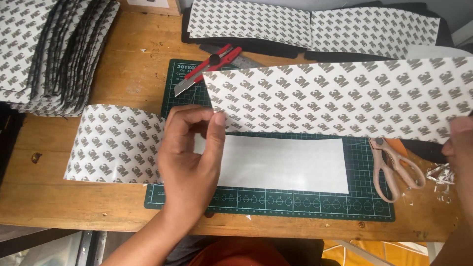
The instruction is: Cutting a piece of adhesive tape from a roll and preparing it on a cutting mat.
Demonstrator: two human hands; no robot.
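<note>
The left hand (pixel 189 157) is raised over the middle of the tabletop (pixel 123 74), its thumb and forefinger pinched together on the near left corner of a long patterned backing strip (pixel 340 98), so that the corner sits right between the fingers (pixel 217 133) while the remaining ones curl loosely below. The strip stretches from that pinch toward the right edge of the tabletop, lifted above a green cutting mat (pixel 276 202). The right hand (pixel 460 148) shows only partly at the right edge, touching the strip's far end; whether its fingers are closed on it I cannot tell. Under the strip, a plain white sheet (pixel 283 165) lies flat on the mat. A shorter patterned piece (pixel 116 145) lies partly off the mat's left side, passing beneath the left hand. A red utility knife (pixel 209 69) rests at the mat's far left corner, next to a metal ruler (pixel 246 60). Pale pink scissors (pixel 394 167) lie on the mat's right end, with small paper scraps (pixel 441 177) just beyond them. A fanned stack of patterned pieces (pixel 49 49) fills the far left corner of the tabletop, and more patterned sheets (pixel 315 27) lie along the far edge.
</note>
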